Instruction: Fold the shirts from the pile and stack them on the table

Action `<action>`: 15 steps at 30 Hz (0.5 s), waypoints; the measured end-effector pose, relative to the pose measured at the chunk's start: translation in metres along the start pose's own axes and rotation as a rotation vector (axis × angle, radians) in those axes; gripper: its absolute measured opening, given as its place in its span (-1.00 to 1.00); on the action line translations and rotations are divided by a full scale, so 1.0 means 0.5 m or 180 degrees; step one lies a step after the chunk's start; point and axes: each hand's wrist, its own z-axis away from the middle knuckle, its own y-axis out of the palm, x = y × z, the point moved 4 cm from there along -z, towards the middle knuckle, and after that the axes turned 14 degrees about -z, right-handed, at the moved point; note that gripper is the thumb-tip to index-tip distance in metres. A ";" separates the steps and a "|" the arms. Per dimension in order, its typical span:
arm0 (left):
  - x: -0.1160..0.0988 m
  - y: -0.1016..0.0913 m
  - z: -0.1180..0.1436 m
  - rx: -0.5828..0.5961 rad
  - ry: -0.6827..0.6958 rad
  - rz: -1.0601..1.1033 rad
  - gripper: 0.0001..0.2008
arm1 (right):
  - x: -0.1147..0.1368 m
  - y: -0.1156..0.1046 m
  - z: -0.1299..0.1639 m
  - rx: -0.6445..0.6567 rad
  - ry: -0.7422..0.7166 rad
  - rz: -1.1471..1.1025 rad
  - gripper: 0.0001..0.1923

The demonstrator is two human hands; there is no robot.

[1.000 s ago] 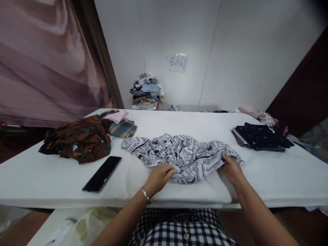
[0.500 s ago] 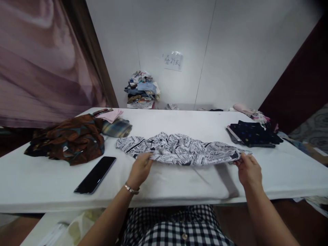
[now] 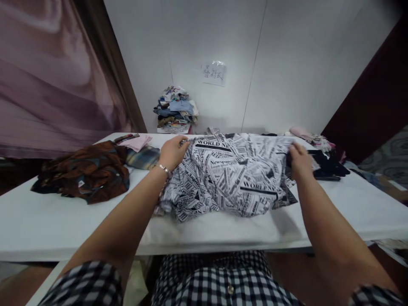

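A white shirt (image 3: 236, 174) with black newspaper print hangs between my hands, raised off the white table, its lower part bunched near the tabletop. My left hand (image 3: 174, 153), with a metal bracelet at the wrist, is closed on the shirt's upper left edge. Gripping the upper right edge is my right hand (image 3: 300, 161). The cloth is stretched fairly straight between them. My left forearm covers the spot where a phone lay on the table.
A rumpled brown patterned garment (image 3: 92, 172) lies on the table's left, with a pink cloth (image 3: 137, 142) and a plaid cloth (image 3: 143, 157) behind it. Folded dark clothes (image 3: 331, 165) lie at the right. A clothes pile (image 3: 177, 108) stands against the wall.
Both hands have moved up and away from me, lifting the shirt's near edge so its printed face now hangs upright. The phone has become hidden behind my left arm.
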 end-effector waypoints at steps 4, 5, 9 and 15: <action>0.021 0.060 0.027 0.0453 0.0063 0.0204 -0.62 | -0.056 0.034 0.061 0.0522 0.0230 0.0204 -0.72; 0.024 0.067 0.060 0.0551 0.0168 0.0319 -0.62 | -0.072 0.036 0.097 0.0801 0.0312 0.0270 -0.71; 0.031 0.091 0.236 0.1139 0.0689 0.0496 -0.67 | -0.122 0.016 0.256 0.1450 0.0229 0.0720 -0.76; 0.031 0.138 0.402 0.1435 0.1310 -0.0012 -0.63 | -0.156 -0.004 0.387 0.2265 -0.0428 0.1522 -0.50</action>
